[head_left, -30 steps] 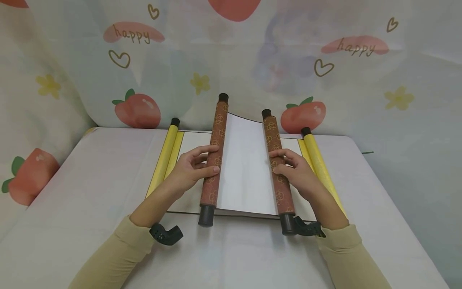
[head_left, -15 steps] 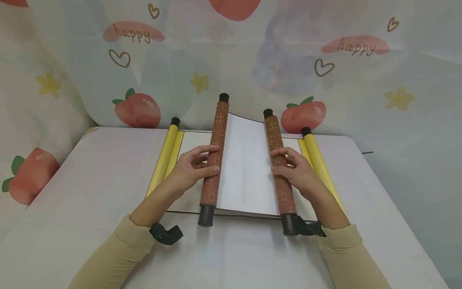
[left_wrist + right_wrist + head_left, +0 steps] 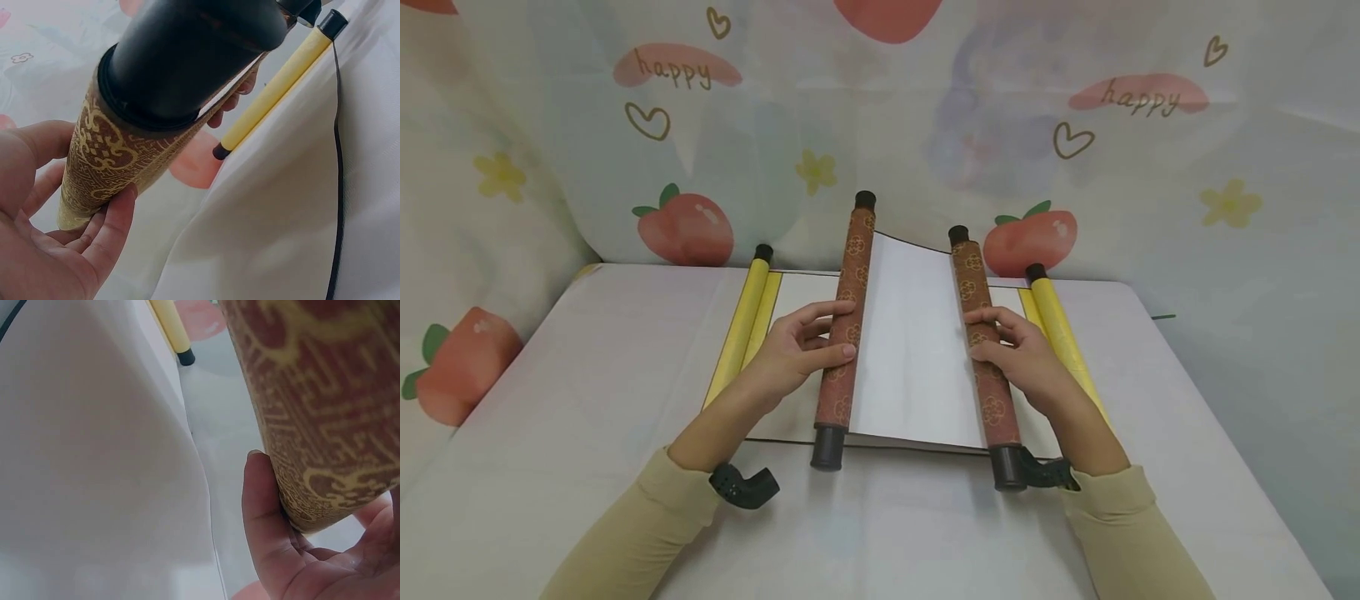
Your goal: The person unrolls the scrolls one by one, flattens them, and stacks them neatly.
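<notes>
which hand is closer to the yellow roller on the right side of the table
Right. The right hand grips the right brown roller, with the right yellow roller just beside its knuckles. The left hand grips the left brown roller, across the white sheet.

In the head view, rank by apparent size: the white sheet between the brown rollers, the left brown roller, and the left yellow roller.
1. White sheet, largest by area.
2. Left brown roller, longer and thicker than the yellow one, though it also sits nearer the camera.
3. Left yellow roller, slimmest.
</notes>
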Available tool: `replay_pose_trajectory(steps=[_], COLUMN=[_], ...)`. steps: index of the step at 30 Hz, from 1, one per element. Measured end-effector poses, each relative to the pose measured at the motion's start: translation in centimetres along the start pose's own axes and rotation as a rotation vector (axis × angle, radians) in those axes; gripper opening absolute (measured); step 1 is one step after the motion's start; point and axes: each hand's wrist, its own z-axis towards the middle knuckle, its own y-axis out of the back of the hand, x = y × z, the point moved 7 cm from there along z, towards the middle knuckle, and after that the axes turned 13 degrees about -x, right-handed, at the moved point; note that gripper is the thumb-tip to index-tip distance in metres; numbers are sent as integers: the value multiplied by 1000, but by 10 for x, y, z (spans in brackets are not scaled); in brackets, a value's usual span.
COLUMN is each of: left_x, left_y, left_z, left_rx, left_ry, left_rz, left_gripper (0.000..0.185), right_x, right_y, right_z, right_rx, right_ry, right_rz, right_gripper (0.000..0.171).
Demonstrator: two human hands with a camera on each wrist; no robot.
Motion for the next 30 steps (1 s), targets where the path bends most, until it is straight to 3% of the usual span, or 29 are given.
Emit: replay_pose_trajectory(steps=[30], left_x=[2], left_y=[-1], left_z=[0], left_rx=[9], left_ry=[0], left_rz=[-18], left_gripper=[56], right_x=[-4], right_y=[5], right_z=[2], right_rx=[-15], right_ry=[24], right_rz=[-54], right_gripper=[41])
